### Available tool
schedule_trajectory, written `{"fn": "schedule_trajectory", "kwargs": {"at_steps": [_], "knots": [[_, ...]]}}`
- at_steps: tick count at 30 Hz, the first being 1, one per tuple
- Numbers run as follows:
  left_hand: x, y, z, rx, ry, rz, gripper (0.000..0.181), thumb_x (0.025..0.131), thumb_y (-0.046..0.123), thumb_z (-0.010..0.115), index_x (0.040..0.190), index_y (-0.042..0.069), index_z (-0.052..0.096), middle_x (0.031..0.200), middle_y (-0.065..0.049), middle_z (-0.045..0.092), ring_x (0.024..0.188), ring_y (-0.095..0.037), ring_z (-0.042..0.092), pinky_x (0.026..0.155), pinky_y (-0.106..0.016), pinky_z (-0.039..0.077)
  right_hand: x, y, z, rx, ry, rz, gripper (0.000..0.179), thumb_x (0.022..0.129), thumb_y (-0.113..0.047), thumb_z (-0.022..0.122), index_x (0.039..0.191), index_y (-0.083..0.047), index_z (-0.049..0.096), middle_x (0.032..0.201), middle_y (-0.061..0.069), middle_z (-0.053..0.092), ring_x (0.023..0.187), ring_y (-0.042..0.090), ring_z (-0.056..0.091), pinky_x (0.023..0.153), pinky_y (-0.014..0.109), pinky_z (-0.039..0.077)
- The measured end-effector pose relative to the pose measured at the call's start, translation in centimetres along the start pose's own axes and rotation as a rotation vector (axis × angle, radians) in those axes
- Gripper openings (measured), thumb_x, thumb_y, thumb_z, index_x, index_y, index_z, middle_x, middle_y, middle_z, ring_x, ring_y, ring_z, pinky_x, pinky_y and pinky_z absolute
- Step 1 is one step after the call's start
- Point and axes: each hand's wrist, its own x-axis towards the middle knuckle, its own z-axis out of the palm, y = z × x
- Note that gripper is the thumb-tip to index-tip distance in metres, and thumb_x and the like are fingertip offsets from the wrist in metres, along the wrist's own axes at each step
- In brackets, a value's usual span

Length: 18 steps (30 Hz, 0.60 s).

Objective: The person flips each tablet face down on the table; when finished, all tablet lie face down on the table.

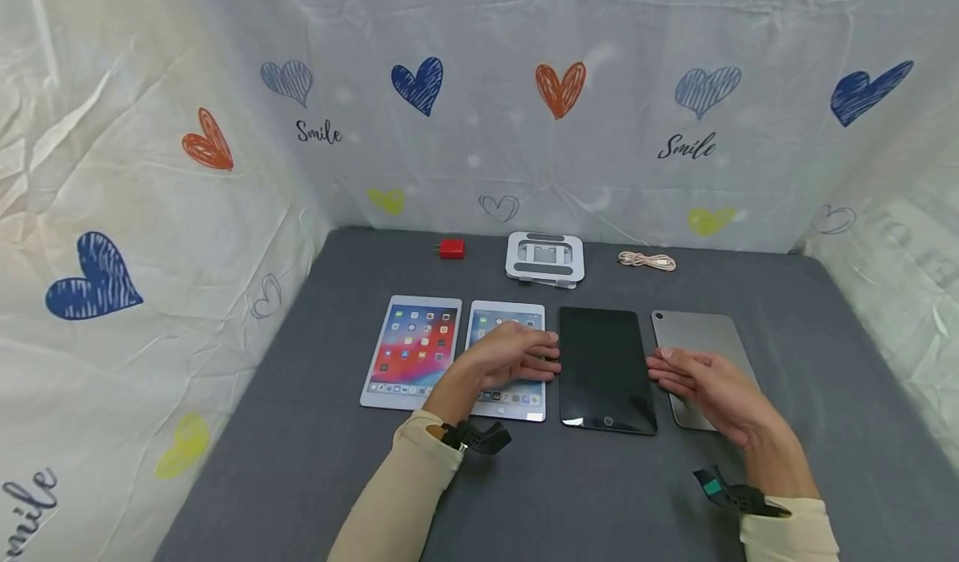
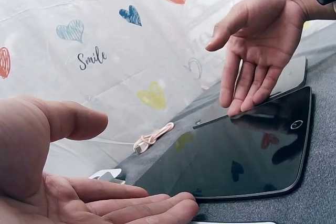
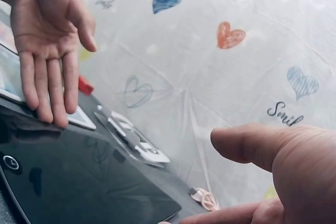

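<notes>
Nothing is held in either grip: the left hand [image 1: 513,355] and the right hand [image 1: 700,383] are kept flat and loose, with straight fingers, one at each long side of the black tablet [image 1: 605,368]. The black tablet is laid flat on the grey table [image 1: 262,429], between a white tablet [image 1: 509,329] with a lit screen and a silver tablet [image 1: 708,333] laid face down. It is judged to be thin, stiff and fairly light, with smooth glass that can slip and crack, so it is best taken by its two long edges, not by the screen. Its long side is pointed away from the person, toward the stand [image 1: 544,258], and its round button [image 1: 608,421] is at the near end. The screen is dark.
</notes>
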Motion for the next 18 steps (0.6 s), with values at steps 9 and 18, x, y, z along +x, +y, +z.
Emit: {"fn": "schedule_trajectory", "kwargs": {"at_steps": [9,18], "knots": [[0.3,-0.1,0.9,0.010,-0.010,0.009,0.053,0.109,0.026,0.070,0.147,-0.010,0.060,0.143,-0.025,0.070,0.127,-0.038,0.074,0.106,-0.044,0.064,-0.1,0.5,-0.2,0.029,0.007,0.025,0.077,0.120,-0.041,0.042,0.167,0.016,0.020,0.166,0.035,0.040,0.121,-0.005,0.062,0.102,0.016,0.057],[1.2,-0.5,2.7,0.012,-0.050,0.013,0.050,0.108,0.022,0.070,0.147,-0.009,0.061,0.140,-0.023,0.072,0.132,-0.038,0.072,0.109,-0.044,0.063,-0.9,0.7,-1.9,0.119,-0.061,-0.064,0.058,0.121,-0.036,0.040,0.161,0.007,0.039,0.138,-0.008,0.063,0.123,0.007,0.067,0.099,0.023,0.060]]}}
